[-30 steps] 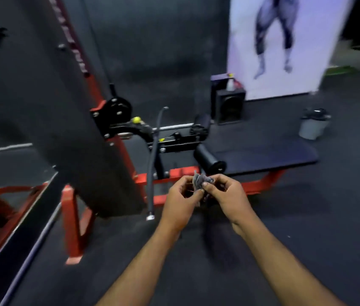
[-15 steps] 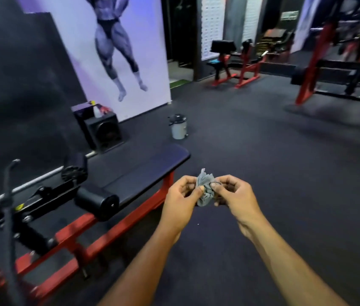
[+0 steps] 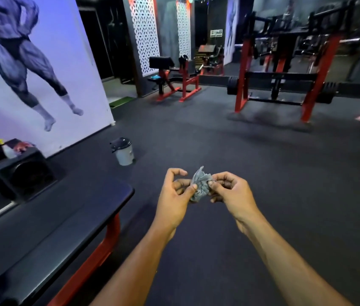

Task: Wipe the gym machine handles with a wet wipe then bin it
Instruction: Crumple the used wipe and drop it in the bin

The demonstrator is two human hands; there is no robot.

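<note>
At the far left, a speaker box (image 3: 20,171) sat on the floor with a spray bottle (image 3: 8,151) on top, and the padded bench (image 3: 68,219) ran along the near left. A second earlier the view had faced the machine's handles; it had since swung right onto open floor, bringing the pedal bin (image 3: 123,152) closer to centre. That suggested the wiping was done and binning was in hand. The bin stood with its lid down, left of and beyond the hands, well apart from them. The left hand (image 3: 175,198) pinched the wet wipe (image 3: 200,186) between thumb and curled fingers; just right, the right hand (image 3: 232,194) pinched its other side the same way. The wipe, held in the air between them, was crumpled into a wad, its long axis roughly vertical, one loose corner pointing up and away.
</note>
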